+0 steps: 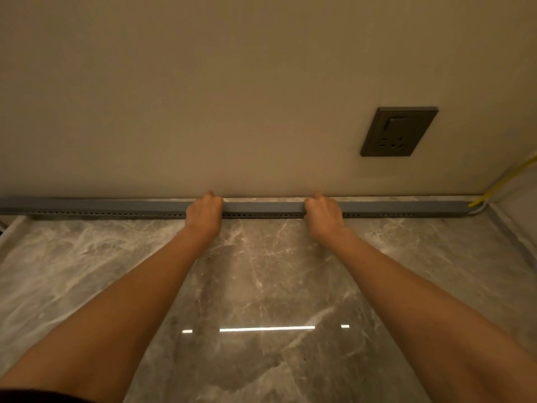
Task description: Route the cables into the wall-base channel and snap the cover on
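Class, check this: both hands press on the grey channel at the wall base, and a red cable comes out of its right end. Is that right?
Not quite. The head view shows both hands, left and right, on the channel, but the cable at its right end is yellow, not red.

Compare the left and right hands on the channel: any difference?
The left hand sits near the grey channel's middle; the right hand is nearer the end where the yellow cable exits, below the wall socket. Both are curled over the channel's top, forearms bare.
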{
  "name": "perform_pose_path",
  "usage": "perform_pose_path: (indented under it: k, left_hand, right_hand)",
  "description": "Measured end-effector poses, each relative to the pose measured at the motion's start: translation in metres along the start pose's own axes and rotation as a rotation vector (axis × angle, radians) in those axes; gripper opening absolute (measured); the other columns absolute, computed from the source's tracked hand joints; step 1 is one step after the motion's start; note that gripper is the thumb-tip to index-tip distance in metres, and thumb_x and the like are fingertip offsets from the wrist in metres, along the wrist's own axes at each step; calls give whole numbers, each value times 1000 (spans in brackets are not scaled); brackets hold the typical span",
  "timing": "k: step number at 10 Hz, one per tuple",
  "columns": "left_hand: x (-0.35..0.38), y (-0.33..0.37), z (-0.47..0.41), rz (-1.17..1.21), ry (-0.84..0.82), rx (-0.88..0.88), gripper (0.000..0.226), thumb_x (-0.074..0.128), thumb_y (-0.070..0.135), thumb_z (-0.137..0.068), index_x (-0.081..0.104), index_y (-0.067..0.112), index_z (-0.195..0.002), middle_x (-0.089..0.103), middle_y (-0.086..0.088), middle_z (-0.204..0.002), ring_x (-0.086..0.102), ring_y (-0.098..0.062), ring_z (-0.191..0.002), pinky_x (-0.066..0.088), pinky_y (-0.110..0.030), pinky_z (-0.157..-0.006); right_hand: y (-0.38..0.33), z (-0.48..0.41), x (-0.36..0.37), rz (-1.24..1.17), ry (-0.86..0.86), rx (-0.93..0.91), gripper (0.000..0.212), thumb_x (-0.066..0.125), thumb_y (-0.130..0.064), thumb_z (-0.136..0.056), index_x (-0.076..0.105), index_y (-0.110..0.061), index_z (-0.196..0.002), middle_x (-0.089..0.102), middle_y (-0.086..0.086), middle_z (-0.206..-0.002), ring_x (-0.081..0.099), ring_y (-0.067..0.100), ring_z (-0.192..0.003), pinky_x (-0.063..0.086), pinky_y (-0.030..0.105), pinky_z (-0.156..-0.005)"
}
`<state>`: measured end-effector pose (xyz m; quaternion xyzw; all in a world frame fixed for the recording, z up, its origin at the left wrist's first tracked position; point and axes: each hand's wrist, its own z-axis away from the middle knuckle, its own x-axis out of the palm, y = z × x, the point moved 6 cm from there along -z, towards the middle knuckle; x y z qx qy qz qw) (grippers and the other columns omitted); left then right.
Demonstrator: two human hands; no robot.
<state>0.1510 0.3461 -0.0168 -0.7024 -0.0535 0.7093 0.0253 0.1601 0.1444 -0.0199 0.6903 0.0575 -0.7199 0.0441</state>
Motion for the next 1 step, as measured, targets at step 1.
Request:
perform_pose_path:
  k: [1]
  left_hand:
    - [-2,5,8,117,-11,-38,27,43,-5,-92,57,-2,-115,54,-21,-118,55,-38,-109,49,-44,-88]
  right_hand:
    - [-5,7,5,-64,-36,17,36,49,-2,-88,44,0,-123,48,20,-129,47,35,-120,36,44,-103]
